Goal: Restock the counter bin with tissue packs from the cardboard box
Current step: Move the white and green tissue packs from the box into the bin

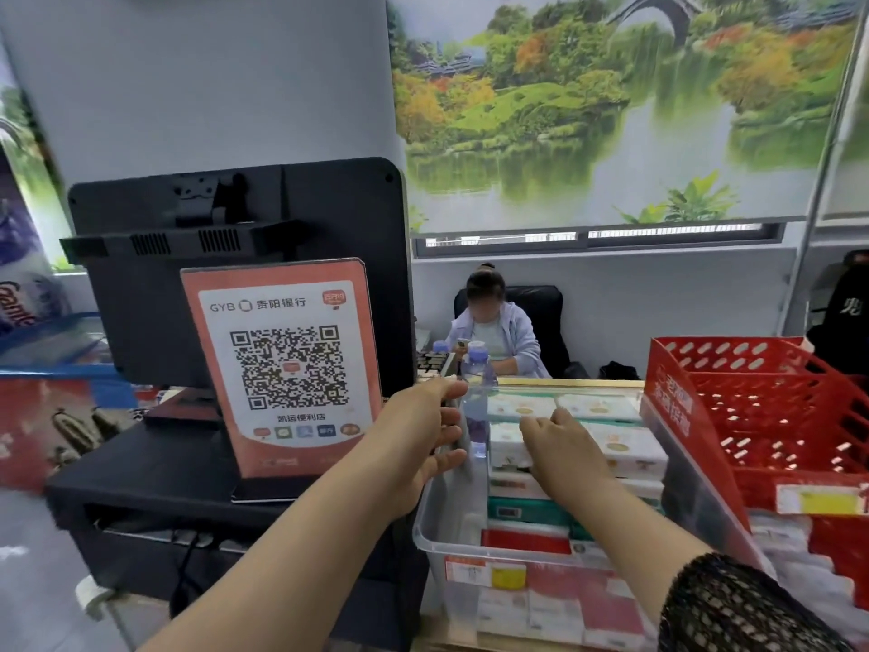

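Hands at clear bin of tissue packs

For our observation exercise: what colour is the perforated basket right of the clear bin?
The basket is red, seen best in the head view.

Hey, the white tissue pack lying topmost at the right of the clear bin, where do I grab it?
Pinch the white tissue pack across its narrow width from straight above: it lies flat atop the stack, with the clear bin wall and the red basket boxing in its sides.
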